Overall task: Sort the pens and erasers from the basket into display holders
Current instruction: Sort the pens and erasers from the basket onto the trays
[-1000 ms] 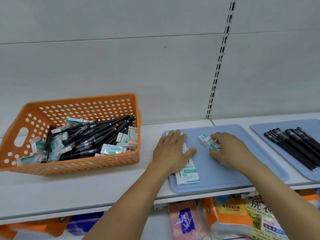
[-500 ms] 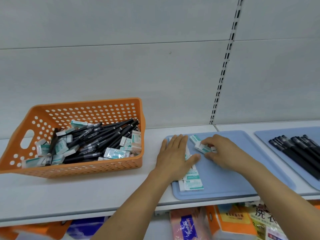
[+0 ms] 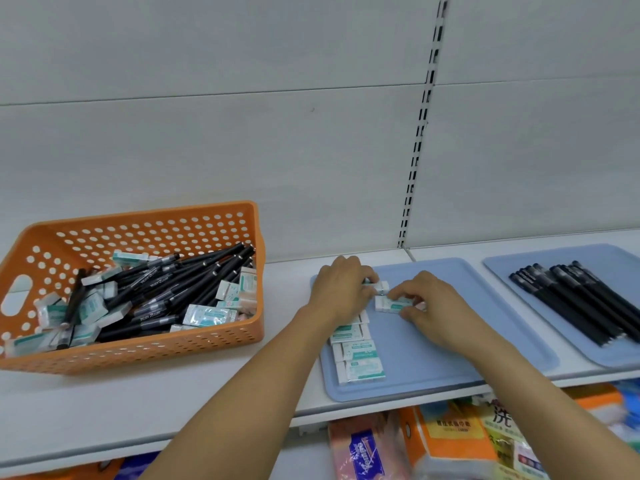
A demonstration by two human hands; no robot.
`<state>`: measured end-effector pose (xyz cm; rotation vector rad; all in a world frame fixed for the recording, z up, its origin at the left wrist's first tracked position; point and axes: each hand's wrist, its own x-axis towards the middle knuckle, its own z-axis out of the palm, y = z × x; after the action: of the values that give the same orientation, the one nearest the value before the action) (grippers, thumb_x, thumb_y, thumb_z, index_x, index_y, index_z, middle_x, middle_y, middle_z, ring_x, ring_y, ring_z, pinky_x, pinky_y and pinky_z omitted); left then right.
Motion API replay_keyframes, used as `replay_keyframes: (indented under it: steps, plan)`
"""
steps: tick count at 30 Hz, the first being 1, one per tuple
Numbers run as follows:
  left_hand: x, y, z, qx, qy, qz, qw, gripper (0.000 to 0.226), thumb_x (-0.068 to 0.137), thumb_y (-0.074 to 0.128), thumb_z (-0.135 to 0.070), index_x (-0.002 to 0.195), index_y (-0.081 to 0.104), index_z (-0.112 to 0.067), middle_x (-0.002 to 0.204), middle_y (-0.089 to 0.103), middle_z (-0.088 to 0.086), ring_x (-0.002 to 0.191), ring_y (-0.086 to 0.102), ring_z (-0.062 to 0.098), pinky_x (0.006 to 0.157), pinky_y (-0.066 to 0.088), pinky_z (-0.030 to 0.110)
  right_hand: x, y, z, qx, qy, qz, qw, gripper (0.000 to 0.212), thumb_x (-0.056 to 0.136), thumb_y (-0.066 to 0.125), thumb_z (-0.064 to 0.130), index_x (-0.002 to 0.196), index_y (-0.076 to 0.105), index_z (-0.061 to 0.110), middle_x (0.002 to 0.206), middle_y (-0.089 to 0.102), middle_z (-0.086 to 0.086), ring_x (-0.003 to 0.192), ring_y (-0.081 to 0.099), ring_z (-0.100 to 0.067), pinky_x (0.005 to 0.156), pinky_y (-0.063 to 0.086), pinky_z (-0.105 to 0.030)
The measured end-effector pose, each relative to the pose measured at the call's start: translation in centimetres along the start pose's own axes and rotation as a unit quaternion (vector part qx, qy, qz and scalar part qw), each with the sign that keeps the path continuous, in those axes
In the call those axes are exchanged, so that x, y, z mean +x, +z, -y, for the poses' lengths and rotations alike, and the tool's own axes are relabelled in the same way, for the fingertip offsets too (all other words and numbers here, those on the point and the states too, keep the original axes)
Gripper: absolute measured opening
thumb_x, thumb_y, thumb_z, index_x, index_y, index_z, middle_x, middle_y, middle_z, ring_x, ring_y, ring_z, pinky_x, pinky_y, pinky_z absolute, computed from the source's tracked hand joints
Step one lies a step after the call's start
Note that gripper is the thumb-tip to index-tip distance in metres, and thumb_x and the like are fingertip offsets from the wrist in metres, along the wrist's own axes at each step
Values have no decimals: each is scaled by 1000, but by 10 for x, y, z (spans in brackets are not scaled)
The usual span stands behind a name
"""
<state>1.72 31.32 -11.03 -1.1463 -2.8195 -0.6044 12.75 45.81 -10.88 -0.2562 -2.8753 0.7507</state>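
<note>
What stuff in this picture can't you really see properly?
All in the head view:
- Erasers under the left hand: the hand covers the top of the row, so no count.
- Bottom of the basket: buried under pens and erasers.
- Far blue tray and its pens: cut off by the right edge.
- Eraser in the right hand: print too small to read.
- Packets below the shelf: blurred, cut off.

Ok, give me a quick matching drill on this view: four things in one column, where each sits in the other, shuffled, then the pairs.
Things:
1. orange basket
2. row of black pens
3. column of erasers
4. right hand

Places:
A. far right blue tray
B. left side of the middle blue tray
C. left end of the shelf
D. pinching an eraser on the middle blue tray

Pairs: 1-C, 2-A, 3-B, 4-D
</note>
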Motion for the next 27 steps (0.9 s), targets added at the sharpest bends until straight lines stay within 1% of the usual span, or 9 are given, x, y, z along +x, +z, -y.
replay_keyframes:
  steps: [3,5,8,11,13,17,22,25,27]
  plan:
    - [-9,5,3,-98,-9,-22,995,33,101,42,-15,126,63,-19,125,58,3,121,46,21,101,37,35,7,9,12,39,-28,-16,999,28,93,61,11,118,66,21,110,54,-2,100,56,-16,93,44,-30]
    - [-18,7,6,-139,3,-18,990,36,102,41,-20,134,55,-18,136,54,2,129,42,20,108,31,31,6,9,12,59,-40,-22,997,38,90,65,16,127,59,20,116,54,0,107,54,-16,95,44,-32]
    - [-29,10,12,-70,27,65,995,49,102,41,-39,149,35,-26,159,28,-5,148,16,14,120,9,33,0,-2,-2,-31,28,-48,998,57,82,73,38,130,47,22,122,49,4,114,48,-17,90,45,-34]
    - [-31,12,18,-13,7,87,996,51,104,33,-41,153,25,-30,162,14,-10,150,4,10,121,0,35,-8,-14,-11,-118,89,3,989,35,84,67,41,109,53,22,108,56,4,93,54,-15,76,48,-32]
    - [-32,11,18,-12,-7,70,997,48,105,30,-36,152,26,-28,162,15,-9,150,6,10,120,1,34,-11,-16,-9,-131,52,20,990,20,89,62,33,106,59,23,102,57,4,85,53,-14,71,44,-28]
    - [-40,3,15,-83,-29,72,994,49,106,28,-37,153,28,-22,162,18,-5,149,8,10,120,3,31,-11,-4,10,-50,-63,48,996,22,90,64,23,112,65,23,102,56,4,87,54,-11,81,47,-27]
    - [-78,-32,-3,-170,-40,45,984,50,104,35,-41,151,31,-24,159,28,-4,146,20,9,117,18,26,-4,4,26,-105,-42,-4,994,17,90,63,36,104,63,28,102,55,8,93,51,-10,77,46,-29]
    - [-112,-71,-16,-238,37,-9,971,38,102,45,-38,137,50,-28,140,51,-9,129,44,6,108,36,27,2,-4,56,-32,-94,-63,993,8,86,64,30,94,66,28,96,60,7,95,54,-16,79,45,-36]
    - [-131,-99,-16,-254,88,-60,961,30,101,49,-32,128,58,-25,126,60,-10,118,53,4,101,43,30,8,-11,88,50,-136,-88,985,13,82,65,19,93,68,25,94,62,7,91,57,-15,81,45,-34]
